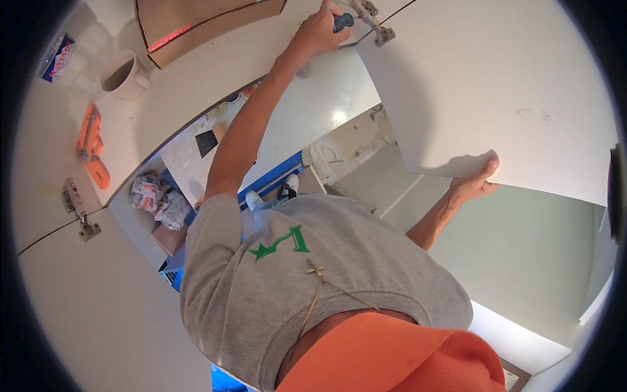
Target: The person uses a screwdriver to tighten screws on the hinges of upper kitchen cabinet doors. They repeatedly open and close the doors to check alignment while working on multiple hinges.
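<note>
Filling 2 o'clock: white door panel [503,91], its edge clamped in the right hand [471,185] at 3 o'clock, thumb on the face.
Cardboard box: brown, 11 o'clock.
Left hand [320,31]: 12 o'clock, closed round the screwdriver [343,23].
Mug [135,80]: pale, 10 o'clock.
Orange tool [93,134]: between 9 and 10 o'clock.
Hinge [384,36]: metal, near 12 o'clock, at the panel's corner.
Screwdriver: blue-handled, pointing hingeward; tip contact cannot be told.

The hinges [385,36] look to be of shiny metal, the door [503,91] smooth, the screwdriver handle [343,23] plastic, the box [202,23] matt cardboard.
</note>
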Available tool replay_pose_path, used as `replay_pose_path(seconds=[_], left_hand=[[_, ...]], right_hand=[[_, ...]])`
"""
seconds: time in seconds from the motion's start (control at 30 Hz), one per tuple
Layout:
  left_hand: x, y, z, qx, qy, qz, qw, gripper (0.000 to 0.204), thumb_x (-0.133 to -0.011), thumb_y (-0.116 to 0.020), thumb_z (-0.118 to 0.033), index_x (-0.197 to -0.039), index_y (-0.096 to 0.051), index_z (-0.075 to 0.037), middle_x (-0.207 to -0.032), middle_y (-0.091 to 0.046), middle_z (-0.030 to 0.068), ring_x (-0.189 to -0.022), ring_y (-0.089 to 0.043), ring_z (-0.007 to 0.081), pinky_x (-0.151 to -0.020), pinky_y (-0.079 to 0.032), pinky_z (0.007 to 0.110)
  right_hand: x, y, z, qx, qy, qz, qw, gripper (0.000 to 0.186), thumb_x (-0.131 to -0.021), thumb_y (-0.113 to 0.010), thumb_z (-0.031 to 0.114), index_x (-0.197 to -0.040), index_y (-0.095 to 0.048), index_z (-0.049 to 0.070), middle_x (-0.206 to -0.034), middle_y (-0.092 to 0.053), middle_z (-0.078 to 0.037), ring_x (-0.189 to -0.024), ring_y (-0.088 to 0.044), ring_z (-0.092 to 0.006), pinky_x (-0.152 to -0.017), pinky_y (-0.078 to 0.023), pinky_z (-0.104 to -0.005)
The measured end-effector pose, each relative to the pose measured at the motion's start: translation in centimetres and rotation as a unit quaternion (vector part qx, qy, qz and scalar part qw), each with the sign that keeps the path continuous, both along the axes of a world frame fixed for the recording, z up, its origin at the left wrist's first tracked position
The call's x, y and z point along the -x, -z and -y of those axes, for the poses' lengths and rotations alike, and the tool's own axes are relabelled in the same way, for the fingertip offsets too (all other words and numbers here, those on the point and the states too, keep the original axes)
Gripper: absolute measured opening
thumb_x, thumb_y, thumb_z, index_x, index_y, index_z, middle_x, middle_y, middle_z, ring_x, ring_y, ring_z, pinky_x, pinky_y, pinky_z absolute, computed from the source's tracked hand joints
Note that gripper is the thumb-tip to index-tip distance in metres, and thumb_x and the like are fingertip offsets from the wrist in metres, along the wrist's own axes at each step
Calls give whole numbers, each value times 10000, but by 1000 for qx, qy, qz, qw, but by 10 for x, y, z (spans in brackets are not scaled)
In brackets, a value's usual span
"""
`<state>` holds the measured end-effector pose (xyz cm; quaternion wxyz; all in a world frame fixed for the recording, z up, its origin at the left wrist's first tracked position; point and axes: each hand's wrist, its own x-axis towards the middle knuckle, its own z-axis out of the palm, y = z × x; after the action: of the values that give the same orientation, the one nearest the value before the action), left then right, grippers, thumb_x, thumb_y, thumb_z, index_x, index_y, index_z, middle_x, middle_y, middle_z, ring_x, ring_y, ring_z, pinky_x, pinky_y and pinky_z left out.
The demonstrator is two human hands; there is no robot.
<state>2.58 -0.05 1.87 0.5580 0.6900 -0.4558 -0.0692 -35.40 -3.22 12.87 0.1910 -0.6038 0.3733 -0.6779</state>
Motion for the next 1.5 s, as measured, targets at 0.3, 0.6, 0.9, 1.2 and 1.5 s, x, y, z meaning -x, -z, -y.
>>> replay_pose_path(seconds=[0.3,0.6,0.9,1.2,1.5], left_hand=[[-14,-4,7,-26,69,-226,971,403,-907,-722,-267,-1143,-574,24,-838,-691,190,-701,-677,376,-660,-565,428],[-14,21,-9,-40,-133,42,989,363,-932,-692,-356,-1120,-612,-57,-990,-696,189,-941,-689,377,-820,-534,461],[-6,20,23,-31,-291,299,909,388,-906,-699,-291,-1231,-627,-91,-1270,-626,160,-1218,-568,350,-1007,-459,451],[-1,23,103,197,-14,-200,960,346,-967,-688,-256,-1159,-646,29,-1008,-704,113,-936,-660,195,-852,-519,317],[9,15,105,244,6,-276,930,404,-936,-734,-270,-1199,-636,21,-1096,-701,116,-1009,-653,182,-905,-517,329]], right_hand=[[2,3,-4,-26,-2,6,1000,499,-943,-683,430,-1088,-537,-25,-934,-594,-104,-759,-598,-175,-585,-532,-313],[0,-2,-10,-24,-28,4,999,534,-926,-708,429,-1123,-539,-37,-935,-610,-115,-766,-625,-186,-610,-552,-312],[-7,-3,-13,-7,2,30,1000,540,-922,-729,401,-1172,-539,-38,-1029,-619,-142,-857,-639,-197,-696,-561,-333],[1,0,-17,-25,-25,27,999,466,-945,-712,344,-1154,-545,-38,-1002,-628,-121,-839,-632,-181,-706,-555,-332],[-16,-4,-22,9,-5,47,999,373,-968,-676,313,-1035,-563,-37,-927,-609,-90,-798,-602,-162,-658,-511,-314]])
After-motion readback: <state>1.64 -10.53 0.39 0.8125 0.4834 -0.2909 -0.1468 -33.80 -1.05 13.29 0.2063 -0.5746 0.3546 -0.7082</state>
